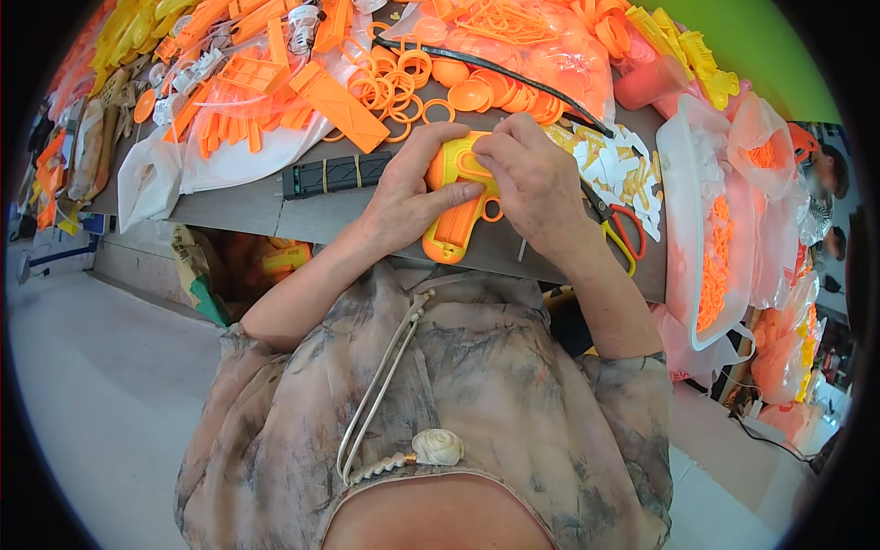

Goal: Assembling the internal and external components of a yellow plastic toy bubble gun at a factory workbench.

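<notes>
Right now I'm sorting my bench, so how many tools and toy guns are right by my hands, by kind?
Toy gun, orange and yellow, held in left hand and right hand: 1
Scissors: 1
Black ribbed bar: 1
Total: 3

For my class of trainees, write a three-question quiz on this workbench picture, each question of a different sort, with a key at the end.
1. True or false: both hands hold the orange and yellow toy gun over the table.
2. Which tool lies right of the right hand? A) a hammer B) scissors C) a brush
3. Fill in: the loose orange parts heaped beyond the hands are mostly shaped like ______.

Key:
1. True. The left hand grips its side, and the right hand's fingers press on its top.
2. B, with red and yellow handles.
3. Rings.
</notes>
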